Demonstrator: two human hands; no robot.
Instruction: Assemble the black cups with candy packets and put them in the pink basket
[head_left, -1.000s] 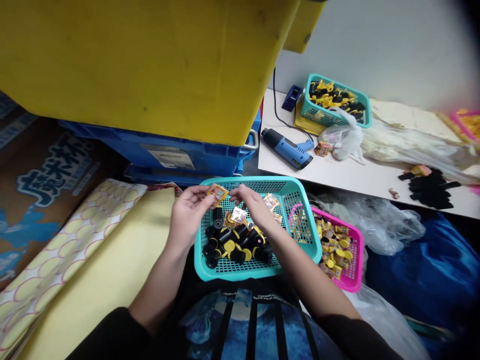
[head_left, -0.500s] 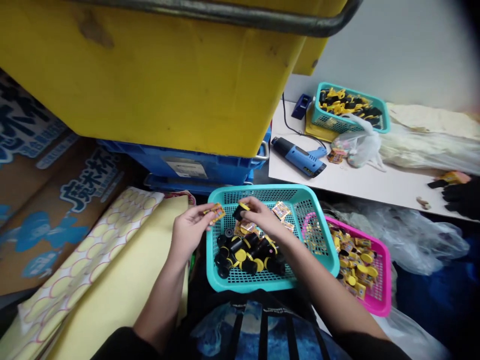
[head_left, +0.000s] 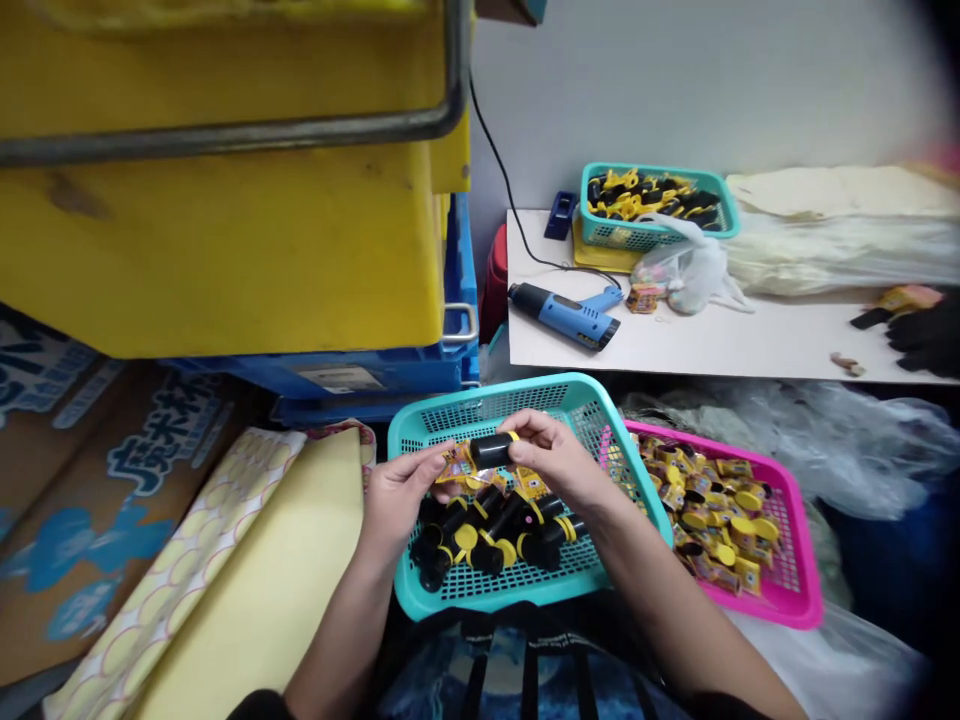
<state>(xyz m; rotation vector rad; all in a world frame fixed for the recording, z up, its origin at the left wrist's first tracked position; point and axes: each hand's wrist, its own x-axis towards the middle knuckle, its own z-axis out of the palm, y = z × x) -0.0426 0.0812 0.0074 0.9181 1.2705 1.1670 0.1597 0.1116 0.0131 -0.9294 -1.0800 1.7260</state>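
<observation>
Above a turquoise basket (head_left: 480, 606), my left hand (head_left: 401, 500) pinches a small printed yellow-and-orange wrapper (head_left: 456, 462). In the fingers of my right hand (head_left: 551, 455) is a black cylinder with a yellow cap (head_left: 491, 451), lying nearly level. Its black end meets the wrapper; whether it has gone inside I cannot tell. Below in the basket lie several loose black cylinders (head_left: 486, 556) with yellow caps, along with more printed wrappers (head_left: 531, 482) partly hidden by my hands.
At right, a pink basket (head_left: 808, 560) holds many wrapped pieces. A blue heat gun (head_left: 566, 316), a second turquoise basket (head_left: 622, 236) and a plastic bag (head_left: 701, 275) sit on the white table (head_left: 720, 345). Yellow crates (head_left: 247, 250) stand at left beside cardboard (head_left: 60, 540).
My hands have come together, bringing the black cylinder from the right against the wrapper. The cylinder now lies nearly level. My view has shifted, so the crates appear farther left.
</observation>
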